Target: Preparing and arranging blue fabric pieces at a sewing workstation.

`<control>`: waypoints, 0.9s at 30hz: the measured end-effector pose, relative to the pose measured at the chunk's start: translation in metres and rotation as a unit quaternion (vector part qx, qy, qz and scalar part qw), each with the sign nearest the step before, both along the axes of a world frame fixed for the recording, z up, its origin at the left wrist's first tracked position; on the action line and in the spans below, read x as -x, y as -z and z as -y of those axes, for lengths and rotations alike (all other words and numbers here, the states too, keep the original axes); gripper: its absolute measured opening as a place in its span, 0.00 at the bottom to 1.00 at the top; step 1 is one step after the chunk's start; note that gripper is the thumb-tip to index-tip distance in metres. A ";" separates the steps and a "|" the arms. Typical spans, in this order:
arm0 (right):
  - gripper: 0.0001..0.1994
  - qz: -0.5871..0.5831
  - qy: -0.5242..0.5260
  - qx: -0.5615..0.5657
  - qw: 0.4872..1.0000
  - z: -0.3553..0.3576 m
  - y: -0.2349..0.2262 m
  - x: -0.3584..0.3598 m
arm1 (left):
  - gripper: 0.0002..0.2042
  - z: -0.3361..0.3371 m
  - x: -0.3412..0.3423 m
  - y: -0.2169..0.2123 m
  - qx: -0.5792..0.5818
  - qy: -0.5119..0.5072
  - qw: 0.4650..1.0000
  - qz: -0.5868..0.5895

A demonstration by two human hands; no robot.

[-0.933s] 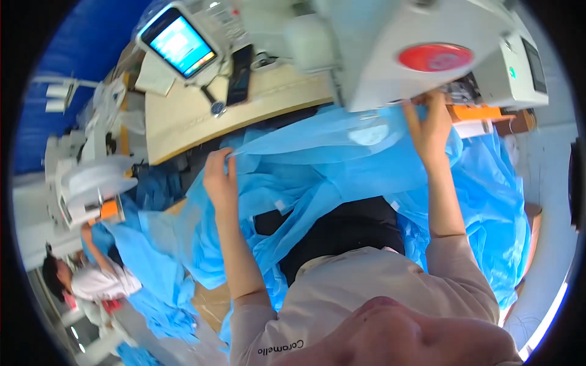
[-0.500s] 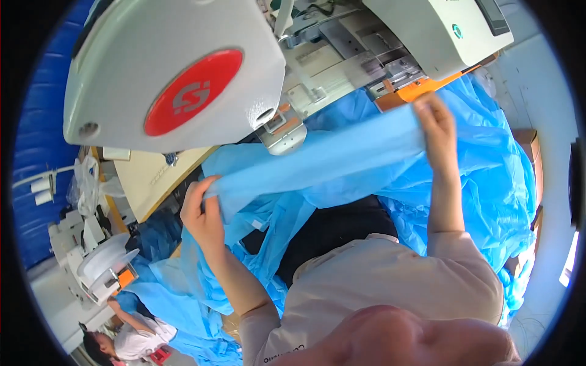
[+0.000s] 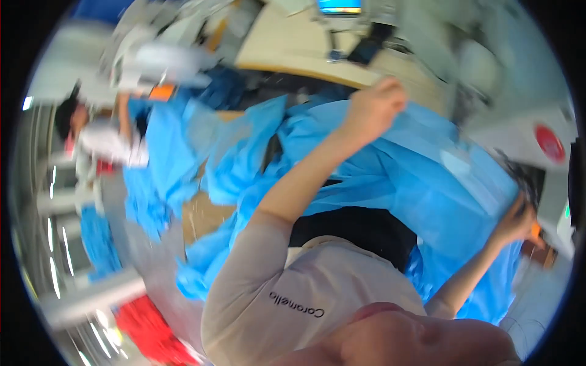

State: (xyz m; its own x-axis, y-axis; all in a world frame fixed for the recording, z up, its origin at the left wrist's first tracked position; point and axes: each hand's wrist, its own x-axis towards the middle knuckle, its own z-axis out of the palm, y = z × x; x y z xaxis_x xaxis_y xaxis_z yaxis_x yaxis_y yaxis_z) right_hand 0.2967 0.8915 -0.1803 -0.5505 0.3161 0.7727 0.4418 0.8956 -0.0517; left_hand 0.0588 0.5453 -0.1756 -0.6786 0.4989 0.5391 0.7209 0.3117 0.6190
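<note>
A wide sheet of thin light-blue fabric (image 3: 421, 158) stretches across my lap and up toward the table. My left hand (image 3: 377, 108) is raised in a closed grip at the fabric's upper left end, its fingers blurred. Lower on the far right, my right hand (image 3: 516, 223) has its fingers closed at the other end of the fabric, close beside the sewing machine (image 3: 519, 131). Motion blur softens its fingertips. Between the two hands the cloth hangs in loose folds over my dark-clothed lap.
A pale table (image 3: 287, 43) with a wooden edge stands ahead, bearing a lit screen (image 3: 339, 7) and a dark phone-like object (image 3: 364, 51). At left, a co-worker (image 3: 110, 137) sits at another machine. Blue cloth (image 3: 159, 165) and a red heap (image 3: 152, 329) lie there too.
The view has swung left, so the machine now appears at far right. My left hand has risen relative to my body; my right hand appears lower and farther right, the fabric between them slacker.
</note>
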 end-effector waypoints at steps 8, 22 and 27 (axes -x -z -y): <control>0.11 -0.108 -0.042 0.065 0.991 0.003 0.020 0.013 | 0.26 0.147 -0.017 0.093 0.157 -0.289 0.944 0.010; 0.12 -0.220 -0.066 0.134 0.964 -0.014 0.002 -0.002 | 0.14 0.619 -0.038 0.045 0.313 -0.675 0.667 0.039; 0.10 -0.053 -0.007 -0.096 0.994 -0.025 0.023 0.010 | 0.17 0.682 -0.020 -0.022 0.256 -0.734 0.622 -0.089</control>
